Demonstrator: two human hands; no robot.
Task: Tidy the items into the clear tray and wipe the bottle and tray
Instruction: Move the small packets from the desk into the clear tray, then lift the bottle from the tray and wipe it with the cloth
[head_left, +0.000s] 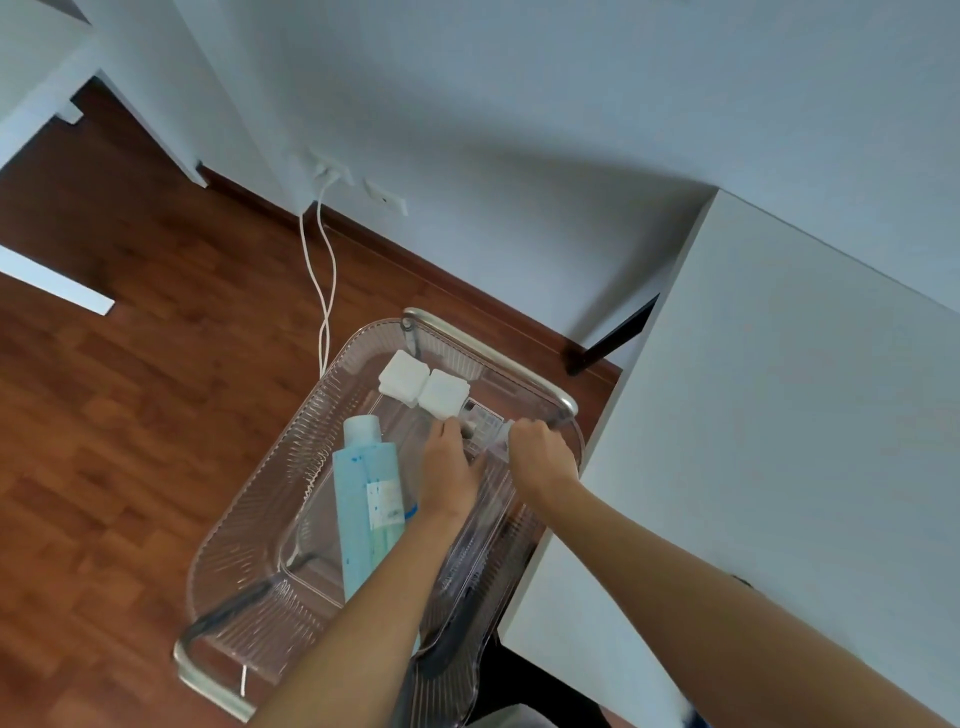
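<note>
A clear ribbed tray (270, 499) with silver handles sits beside a white table, over the wooden floor. Inside it lie a light blue bottle (358, 499) with a label and two white square pads (423, 384) at the far end. Both my hands reach into the tray's far right part. My left hand (447, 467) and my right hand (540, 457) close around a small clear container with a printed label (480, 418) between them. My arms hide the tray's right side.
A white table (779, 415) stands to the right, its edge touching the tray's side. White cables (324, 270) run from a wall socket (332, 174) down to the floor behind the tray. Another white furniture piece (47, 280) stands far left.
</note>
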